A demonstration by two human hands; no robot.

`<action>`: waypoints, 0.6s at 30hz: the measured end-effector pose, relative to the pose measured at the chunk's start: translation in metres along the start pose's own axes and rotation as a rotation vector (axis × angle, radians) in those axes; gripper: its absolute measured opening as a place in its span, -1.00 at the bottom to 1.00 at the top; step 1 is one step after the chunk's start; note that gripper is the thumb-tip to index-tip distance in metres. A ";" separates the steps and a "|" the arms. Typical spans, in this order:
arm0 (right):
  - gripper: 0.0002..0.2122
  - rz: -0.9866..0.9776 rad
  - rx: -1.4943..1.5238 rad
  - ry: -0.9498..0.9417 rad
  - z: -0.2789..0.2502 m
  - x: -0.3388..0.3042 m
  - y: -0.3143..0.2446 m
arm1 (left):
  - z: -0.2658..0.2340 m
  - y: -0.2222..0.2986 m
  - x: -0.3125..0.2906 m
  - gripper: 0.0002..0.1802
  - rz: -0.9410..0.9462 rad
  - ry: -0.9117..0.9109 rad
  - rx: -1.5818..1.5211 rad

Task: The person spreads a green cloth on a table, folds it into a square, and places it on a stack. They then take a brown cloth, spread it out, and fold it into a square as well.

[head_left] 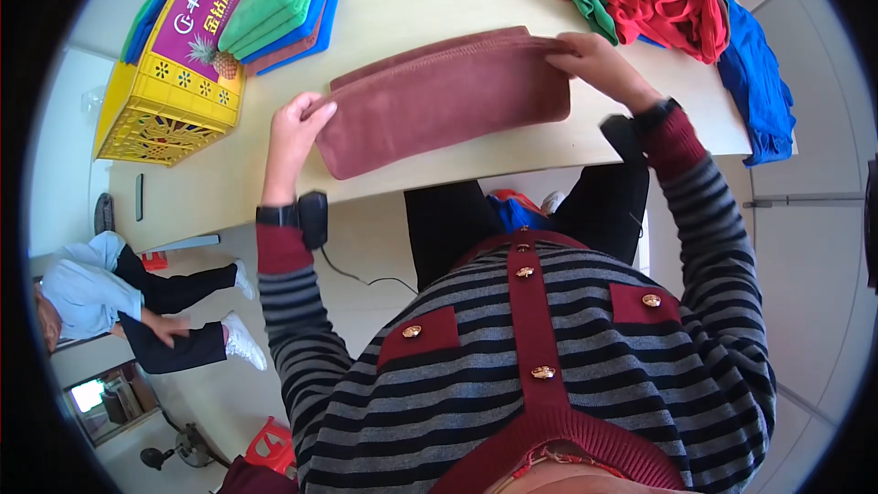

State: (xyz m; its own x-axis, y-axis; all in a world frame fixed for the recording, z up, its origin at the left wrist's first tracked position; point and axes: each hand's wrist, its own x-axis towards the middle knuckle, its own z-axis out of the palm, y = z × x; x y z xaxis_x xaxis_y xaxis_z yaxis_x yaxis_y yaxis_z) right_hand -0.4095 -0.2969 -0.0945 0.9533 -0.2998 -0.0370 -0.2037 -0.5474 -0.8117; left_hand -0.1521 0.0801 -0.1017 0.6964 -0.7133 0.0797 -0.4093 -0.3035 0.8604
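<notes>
A brownish-red towel (439,110), folded into a long strip, stretches between my hands over the near part of the table. My left hand (297,133) pinches its left end, thumb on top. At the far right corner, my right hand (599,64) grips the stitched edge. The strip's near side hangs close to the table's front edge, and a second layer shows behind its far edge. Beyond my left hand lies a stack of folded towels (279,14), green on top with blue and brown ones below.
A yellow plastic crate (174,110) with a purple panel stands at the left, cloths inside. Crumpled red towels (663,0), green ones and a blue towel (754,82) hanging over the edge lie at the right. A dark flat object (139,197) rests at the left; a person (128,297) sits beyond.
</notes>
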 end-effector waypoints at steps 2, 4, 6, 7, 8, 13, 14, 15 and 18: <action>-0.80 0.048 0.005 0.047 0.009 0.032 0.019 | 0.002 -0.034 0.035 -0.81 -0.063 0.023 0.028; -0.70 0.195 0.056 0.091 0.024 0.054 0.045 | 0.014 -0.062 0.057 -0.78 -0.081 0.045 0.069; -0.70 0.215 0.020 0.130 0.033 0.058 0.051 | 0.021 -0.077 0.068 -0.75 -0.111 0.069 0.112; -0.70 0.245 -0.010 0.171 0.038 0.056 0.053 | 0.027 -0.081 0.071 -0.73 -0.104 0.088 0.170; -0.70 0.274 -0.039 0.213 0.041 0.055 0.054 | 0.032 -0.085 0.073 -0.70 -0.097 0.107 0.229; -0.67 0.183 -0.273 0.323 0.054 0.043 0.039 | 0.027 -0.122 0.053 -0.55 0.063 0.380 0.245; -0.64 0.097 -0.417 0.408 0.055 0.034 0.034 | 0.035 -0.111 0.053 -0.55 0.068 0.371 0.237; -0.61 0.009 -0.561 0.490 0.059 0.026 0.029 | 0.042 -0.100 0.046 -0.51 -0.016 0.345 0.308; -0.56 -0.146 -0.670 0.485 0.079 0.008 0.000 | 0.055 -0.065 0.020 -0.43 -0.175 0.293 0.463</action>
State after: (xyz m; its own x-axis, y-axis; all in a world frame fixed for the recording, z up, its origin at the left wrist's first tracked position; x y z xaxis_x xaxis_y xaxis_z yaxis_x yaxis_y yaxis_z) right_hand -0.3844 -0.2376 -0.1403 0.8097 -0.4089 0.4208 -0.3213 -0.9091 -0.2651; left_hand -0.1440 0.0503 -0.1833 0.8843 -0.4425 0.1491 -0.4427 -0.6931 0.5689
